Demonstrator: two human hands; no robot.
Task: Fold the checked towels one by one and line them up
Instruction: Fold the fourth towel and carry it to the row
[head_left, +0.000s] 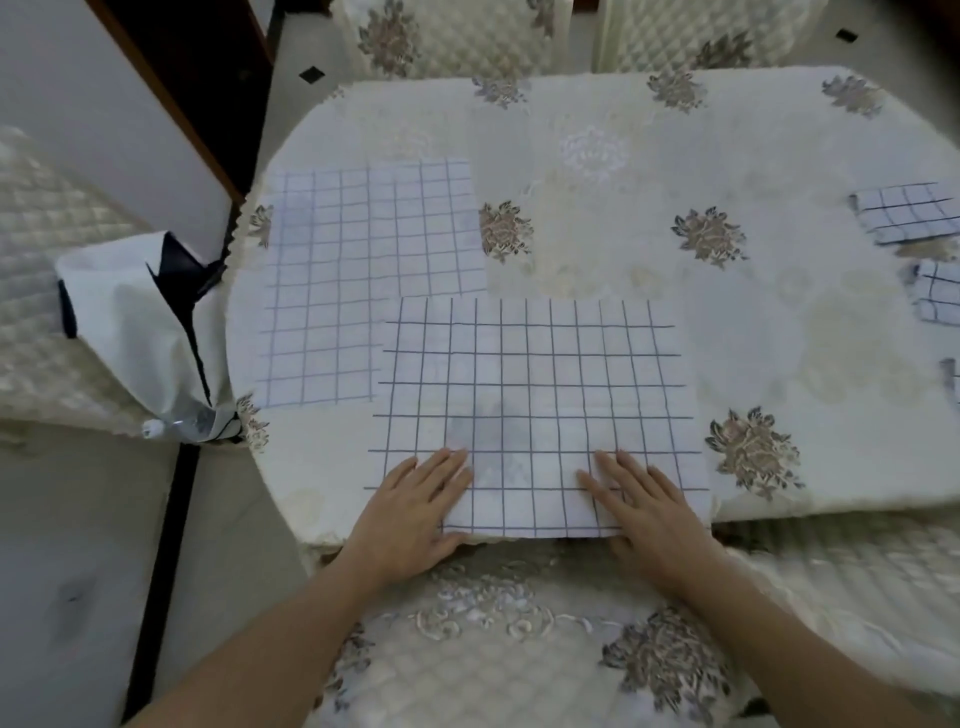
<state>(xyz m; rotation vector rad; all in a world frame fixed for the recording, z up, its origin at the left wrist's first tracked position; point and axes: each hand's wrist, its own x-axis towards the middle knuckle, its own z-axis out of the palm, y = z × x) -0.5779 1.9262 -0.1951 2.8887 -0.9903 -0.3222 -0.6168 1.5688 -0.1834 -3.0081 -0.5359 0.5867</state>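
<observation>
near towel (535, 410) spread flat at table (623, 156) front edge. left hand (415, 512), right hand (649, 506) flat on near hem, fingers straight, gripping nothing. step: likely smoothing before first fold. next: pinch near corners, carry hem to far edge.

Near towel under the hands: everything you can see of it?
The near towel is thin white cloth with a dark grid, spread flat and unfolded on the flowered tablecloth. A faint grey patch shows low in its middle. Its near edge lies at the tablecloth's front edge; its far left corner overlaps a second flat towel. The left hand and right hand rest flat on its near corners.
</observation>
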